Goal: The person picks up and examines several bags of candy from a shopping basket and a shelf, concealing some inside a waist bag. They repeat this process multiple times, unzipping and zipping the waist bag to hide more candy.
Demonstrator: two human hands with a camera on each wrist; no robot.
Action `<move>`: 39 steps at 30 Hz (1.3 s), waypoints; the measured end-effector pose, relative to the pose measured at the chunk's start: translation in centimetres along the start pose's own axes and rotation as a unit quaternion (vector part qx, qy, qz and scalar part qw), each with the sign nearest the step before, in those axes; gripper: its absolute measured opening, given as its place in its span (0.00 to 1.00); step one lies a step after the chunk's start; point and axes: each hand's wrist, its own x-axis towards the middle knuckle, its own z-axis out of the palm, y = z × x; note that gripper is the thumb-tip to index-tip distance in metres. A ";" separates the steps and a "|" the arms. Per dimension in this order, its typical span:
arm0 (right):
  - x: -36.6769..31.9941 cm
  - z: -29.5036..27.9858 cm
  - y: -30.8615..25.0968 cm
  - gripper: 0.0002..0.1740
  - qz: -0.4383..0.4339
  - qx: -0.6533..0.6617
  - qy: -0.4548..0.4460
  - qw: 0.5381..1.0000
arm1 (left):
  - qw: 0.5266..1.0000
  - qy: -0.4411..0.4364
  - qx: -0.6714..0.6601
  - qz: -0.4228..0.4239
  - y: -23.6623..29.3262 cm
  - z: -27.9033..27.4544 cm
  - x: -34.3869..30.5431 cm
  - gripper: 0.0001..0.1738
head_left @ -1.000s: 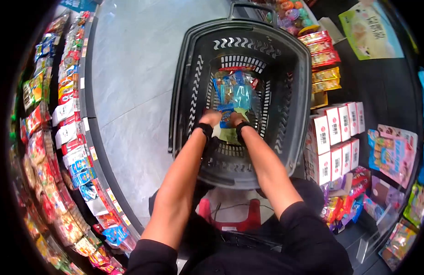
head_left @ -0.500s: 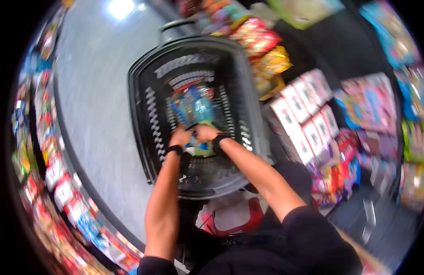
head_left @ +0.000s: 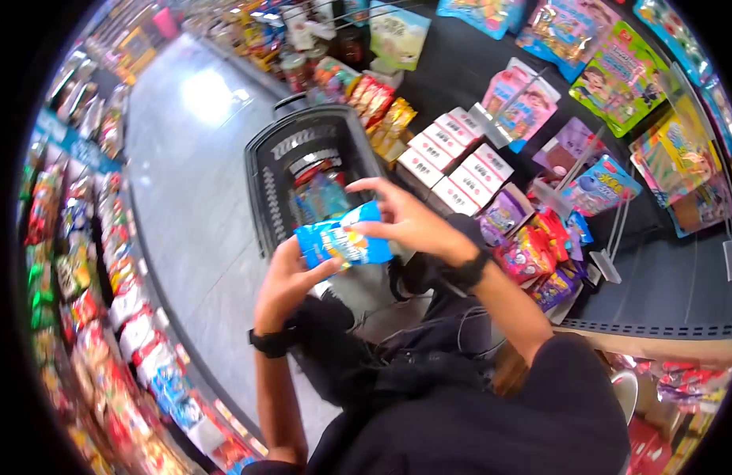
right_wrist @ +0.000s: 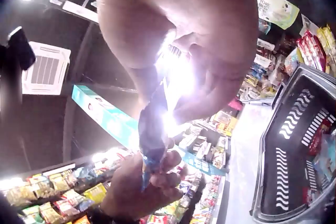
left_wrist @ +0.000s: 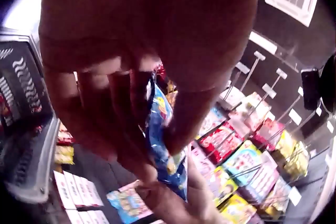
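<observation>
Both hands hold a small blue snack packet (head_left: 346,237) in front of the body, above the near end of a black shopping basket (head_left: 259,186). The left hand (head_left: 283,281) pinches the packet's left end, thumb on top. At its right end the right hand (head_left: 409,222) grips it between thumb and fingers. The left wrist view shows the packet (left_wrist: 160,134) edge-on between the left thumb and fingers. Inside the basket lie several packs, among them a light-blue one (head_left: 322,198). A black band circles each wrist.
White boxes (head_left: 453,158) are stacked right of the basket, with colourful candy bags (head_left: 532,253) nearer the body. Hanging snack bags (head_left: 619,79) fill the display at right. A long shelf of packaged snacks (head_left: 136,324) runs along the left, beside the grey aisle floor (head_left: 192,182).
The hands have come up out of the basket toward the body, bringing the blue snack packet. The head view has turned, so the basket appears smaller and the right-hand display shows more.
</observation>
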 end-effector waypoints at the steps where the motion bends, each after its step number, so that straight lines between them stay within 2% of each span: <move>1: -2.0 0.6 -0.5 0.34 0.017 0.030 0.013 0.999 | 0.999 0.007 -0.041 0.012 -0.1 1.5 -1.2 0.23; 2: -3.7 1.0 -0.5 0.35 0.019 0.057 0.030 0.998 | 0.998 0.021 -0.061 0.019 0.4 3.1 -2.6 0.21; 6: -9.3 2.6 0.6 0.23 0.006 0.061 0.043 0.997 | 0.983 0.110 -0.141 0.035 -1.0 7.9 -6.4 0.21; 8: -11.1 3.3 -0.1 0.19 -0.002 0.050 0.070 0.996 | 0.987 0.111 -0.104 0.043 -1.3 9.7 -7.9 0.19; 10: -12.7 3.8 -0.8 0.16 -0.019 0.042 0.108 0.993 | 0.986 0.102 -0.130 0.028 -0.8 11.0 -9.4 0.17; 14: -15.1 4.1 -1.8 0.16 -0.053 0.038 0.138 0.988 | 0.986 0.068 -0.151 0.015 -0.9 13.1 -11.2 0.17; 18: -17.9 4.3 -1.9 0.15 -0.075 0.035 0.176 0.981 | 0.986 0.055 -0.146 0.055 -0.6 15.6 -12.4 0.16; 20: -19.8 4.8 -1.8 0.13 -0.088 0.002 0.202 0.975 | 0.990 0.036 -0.121 0.063 -0.8 16.5 -12.6 0.16; 21: -21.1 4.2 -0.7 0.13 -0.071 -0.061 0.197 0.976 | 0.994 0.027 -0.081 0.073 -0.9 16.9 -12.6 0.15; 23: -23.6 5.1 0.0 0.13 -0.088 0.017 0.202 0.975 | 0.996 -0.015 -0.022 0.083 -1.1 17.9 -12.5 0.14; 25: -26.4 5.1 0.5 0.14 -0.093 0.038 0.216 0.971 | 0.996 -0.054 -0.012 0.073 -1.5 19.4 -12.5 0.13; 27: -28.8 4.6 0.8 0.14 -0.098 0.075 0.242 0.962 | 0.989 -0.121 0.060 0.061 -1.6 20.6 -11.9 0.12; 29: -30.8 3.3 1.8 0.14 -0.098 0.083 0.288 0.949 | 0.970 -0.176 0.154 0.062 -1.7 22.1 -10.0 0.09; 30: -31.8 2.6 2.2 0.15 -0.066 0.073 0.331 0.938 | 0.957 -0.184 0.210 0.078 -1.9 23.3 -8.8 0.09; 32: -33.3 0.7 4.5 0.15 -0.076 0.095 0.402 0.907 | 0.878 -0.197 0.424 0.102 -1.2 26.5 -6.0 0.15; 33: -34.0 -0.5 5.4 0.15 -0.068 0.062 0.447 0.890 | 0.894 -0.189 0.378 0.149 -1.8 28.3 -4.8 0.17; 34: -34.8 -1.7 6.2 0.15 -0.059 0.030 0.491 0.869 | 0.914 -0.193 0.323 0.152 -2.9 30.1 -3.1 0.17; 36: -36.3 -4.2 8.7 0.15 -0.059 -0.033 0.570 0.819 | 0.886 -0.229 0.370 0.160 -4.0 33.5 0.4 0.17; 38: -38.1 -5.9 10.1 0.14 0.019 -0.105 0.620 0.777 | 0.857 -0.262 0.390 0.212 -8.3 35.9 4.3 0.18; 39: -38.8 -6.4 11.2 0.14 0.039 -0.119 0.630 0.766 | 0.856 -0.295 0.377 0.195 -10.5 37.1 5.8 0.19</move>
